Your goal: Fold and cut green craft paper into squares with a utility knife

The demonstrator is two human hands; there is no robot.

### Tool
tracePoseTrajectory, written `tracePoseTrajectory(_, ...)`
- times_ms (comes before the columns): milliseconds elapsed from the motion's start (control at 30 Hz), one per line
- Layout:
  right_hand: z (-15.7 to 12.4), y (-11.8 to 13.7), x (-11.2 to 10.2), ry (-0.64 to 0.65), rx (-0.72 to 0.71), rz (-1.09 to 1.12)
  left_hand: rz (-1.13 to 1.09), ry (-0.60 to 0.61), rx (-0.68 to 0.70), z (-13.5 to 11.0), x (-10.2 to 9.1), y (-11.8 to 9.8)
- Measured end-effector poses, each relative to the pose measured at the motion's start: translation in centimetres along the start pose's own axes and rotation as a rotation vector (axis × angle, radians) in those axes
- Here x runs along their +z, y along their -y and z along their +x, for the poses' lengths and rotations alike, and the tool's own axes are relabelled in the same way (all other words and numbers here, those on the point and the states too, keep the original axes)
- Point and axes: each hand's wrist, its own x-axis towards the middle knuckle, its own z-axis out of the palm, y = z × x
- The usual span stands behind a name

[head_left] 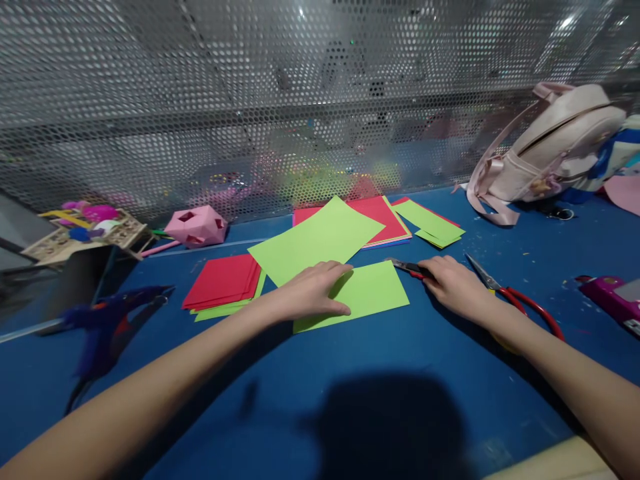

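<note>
My left hand [320,290] lies over a light green paper sheet [375,288], its thumb spread from the fingers. Under its fingertips, part of that sheet is hidden. To the right, my right hand [453,283] is closed on the red and black handle of what looks like a utility knife [407,267], whose grey end points toward the sheet's upper right corner. Behind my left hand a larger green sheet [315,243] slants over a stack of red and other coloured paper [375,217]. Scissors with red handles [533,310] lie beside my right wrist.
Left are red and green cut sheets [223,280], a blue glue gun [107,320], a pink paper shape [197,227] and a wooden holder [125,233]. Narrow green strips [433,223], a pink backpack [555,147] and a magenta object [613,300] are rightward. Perforated metal panel [240,87] stands behind.
</note>
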Motion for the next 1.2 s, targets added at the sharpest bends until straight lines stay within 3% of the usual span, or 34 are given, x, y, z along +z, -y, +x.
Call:
tracePoseTrajectory(733,-0.3,0.0,-1.5,-0.062,0.023,0.058,-0.043,-0.013,0.015,0.5,0.1,-0.1)
tracePoseTrajectory(1200,-0.8,0.3,-2.2,-0.173,-0.048,0.09,-0.077,0.02,0.037,0.4,0.1,-0.2)
